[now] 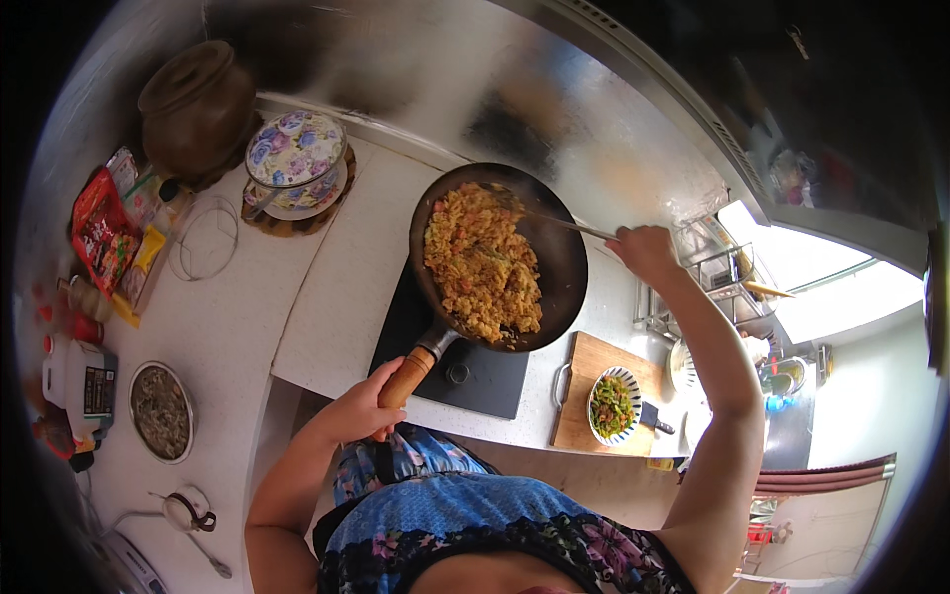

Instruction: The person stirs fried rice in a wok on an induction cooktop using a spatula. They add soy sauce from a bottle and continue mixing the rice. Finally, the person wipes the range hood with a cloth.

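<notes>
My left hand is wrapped around the wooden handle of a dark wok. Fried rice with small pink and green bits fills the wok's left and middle part. In my right hand is the thin metal handle of a spatula, reaching in over the wok's right rim. The spatula's head rests at the rice's upper edge and is partly hidden there. Beneath the wok lies a black induction cooktop, mostly covered by it in this view.
A cutting board at right bears a bowl of green vegetables and a cleaver. At left are a floral enamel pot, a brown crock, a wire rack, a metal bowl of food and a jug.
</notes>
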A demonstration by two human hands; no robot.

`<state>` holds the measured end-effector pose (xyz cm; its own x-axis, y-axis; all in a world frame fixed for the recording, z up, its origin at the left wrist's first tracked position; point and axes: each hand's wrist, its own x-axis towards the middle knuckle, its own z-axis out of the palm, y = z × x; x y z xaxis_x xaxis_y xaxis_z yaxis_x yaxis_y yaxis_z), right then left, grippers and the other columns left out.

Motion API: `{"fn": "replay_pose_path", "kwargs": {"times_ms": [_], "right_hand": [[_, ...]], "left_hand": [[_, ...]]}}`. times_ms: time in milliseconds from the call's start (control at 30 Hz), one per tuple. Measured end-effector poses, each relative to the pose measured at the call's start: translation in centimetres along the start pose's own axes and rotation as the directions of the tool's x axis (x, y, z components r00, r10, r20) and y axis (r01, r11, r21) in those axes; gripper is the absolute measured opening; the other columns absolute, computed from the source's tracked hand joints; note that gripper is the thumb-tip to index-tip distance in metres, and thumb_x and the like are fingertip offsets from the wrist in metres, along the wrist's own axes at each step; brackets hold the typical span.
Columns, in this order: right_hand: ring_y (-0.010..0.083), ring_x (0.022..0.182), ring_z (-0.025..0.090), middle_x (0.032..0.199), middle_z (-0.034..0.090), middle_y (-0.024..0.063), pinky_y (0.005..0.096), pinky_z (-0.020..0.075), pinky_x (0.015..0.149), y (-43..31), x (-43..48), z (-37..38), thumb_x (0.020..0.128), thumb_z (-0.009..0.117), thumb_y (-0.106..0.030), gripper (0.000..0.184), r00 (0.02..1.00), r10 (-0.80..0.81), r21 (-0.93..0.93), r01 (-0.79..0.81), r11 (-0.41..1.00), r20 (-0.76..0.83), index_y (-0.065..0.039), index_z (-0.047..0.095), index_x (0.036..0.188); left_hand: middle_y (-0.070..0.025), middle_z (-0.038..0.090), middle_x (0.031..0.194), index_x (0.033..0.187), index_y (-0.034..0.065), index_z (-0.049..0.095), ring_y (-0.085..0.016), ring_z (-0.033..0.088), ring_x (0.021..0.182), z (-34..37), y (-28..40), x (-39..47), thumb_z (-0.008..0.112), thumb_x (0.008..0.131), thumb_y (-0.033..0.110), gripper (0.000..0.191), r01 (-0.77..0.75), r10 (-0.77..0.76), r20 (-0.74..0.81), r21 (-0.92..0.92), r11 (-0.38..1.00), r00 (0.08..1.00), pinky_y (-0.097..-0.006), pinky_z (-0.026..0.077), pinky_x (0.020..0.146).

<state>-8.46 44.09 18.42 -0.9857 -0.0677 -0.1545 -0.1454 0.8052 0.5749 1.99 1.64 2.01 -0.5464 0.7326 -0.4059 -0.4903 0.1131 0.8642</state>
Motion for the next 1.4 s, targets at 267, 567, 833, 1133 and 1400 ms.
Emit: {"fn": "replay_pose_path", "kwargs": {"times_ms": [267, 567, 833, 1133, 1400], "right_hand": [[0.0202, 0.06, 0.059, 0.063, 0.056, 0.0036, 0.0327, 0.047, 0.054, -1.1, -5.7, -3.5, 0.081, 0.06, -0.026, 0.019, 0.847, -0.314, -0.137, 0.283, 0.949, -0.429, -0.011, 0.053, 0.072], [0.0228, 0.065, 0.065, 0.065, 0.064, 0.0068, 0.0335, 0.0491, 0.053, 0.0, -8.8, -3.0, 0.086, 0.057, -0.034, 0.027, 0.988, 0.128, -0.049, -0.133, 0.99, -0.085, -0.01, 0.062, 0.074], [0.0259, 0.07, 0.066, 0.069, 0.065, 0.0085, 0.0365, 0.0517, 0.059, 1.0, -6.0, -0.8, 0.089, 0.052, -0.037, 0.032, 0.984, 0.177, -0.065, -0.176, 0.982, 0.009, -0.01, 0.066, 0.078], [0.0241, 0.062, 0.065, 0.064, 0.063, 0.0071, 0.0357, 0.0498, 0.057, 0.2, 0.6, 0.7, 0.087, 0.055, -0.037, 0.03, 0.972, -0.067, -0.005, 0.068, 0.998, -0.223, -0.011, 0.061, 0.074], [0.0246, 0.064, 0.065, 0.066, 0.064, 0.0067, 0.0361, 0.05, 0.057, 2.1, -0.6, 1.2, 0.087, 0.053, -0.039, 0.031, 0.987, 0.046, -0.027, -0.051, 0.998, -0.156, -0.012, 0.062, 0.075]], "left_hand": [[-0.0101, 0.052, 0.097, 0.144, 0.0087, 0.014, -0.012, 0.054, 0.065, -0.2, -0.3, -0.3, 0.058, 0.081, 0.0, 0.077, -0.001, 0.001, -0.007, -0.046, 0.999, 1.0, -0.0256, 0.047, 0.051], [-0.0096, 0.053, 0.097, 0.144, 0.0073, 0.015, -0.011, 0.054, 0.063, 0.4, 0.1, 0.0, 0.058, 0.081, 0.0, 0.076, 0.005, -0.007, -0.031, -0.065, 0.998, 0.999, -0.0251, 0.047, 0.05], [-0.0098, 0.053, 0.096, 0.145, 0.0071, 0.013, -0.011, 0.054, 0.062, 0.4, 0.1, -0.1, 0.058, 0.081, -0.001, 0.078, 0.01, -0.012, -0.036, -0.053, 0.999, 0.999, -0.0254, 0.047, 0.05], [-0.0097, 0.053, 0.098, 0.146, 0.0128, 0.011, -0.012, 0.052, 0.06, 0.1, 0.4, -0.1, 0.058, 0.079, -0.004, 0.084, 0.055, -0.056, -0.027, -0.038, 0.998, 0.998, -0.0251, 0.045, 0.049], [-0.0089, 0.053, 0.089, 0.146, 0.0103, 0.013, -0.011, 0.052, 0.059, 0.3, 1.2, 0.0, 0.057, 0.077, -0.004, 0.083, 0.077, -0.075, -0.039, 0.056, 0.995, 0.996, -0.0249, 0.045, 0.048]]}}
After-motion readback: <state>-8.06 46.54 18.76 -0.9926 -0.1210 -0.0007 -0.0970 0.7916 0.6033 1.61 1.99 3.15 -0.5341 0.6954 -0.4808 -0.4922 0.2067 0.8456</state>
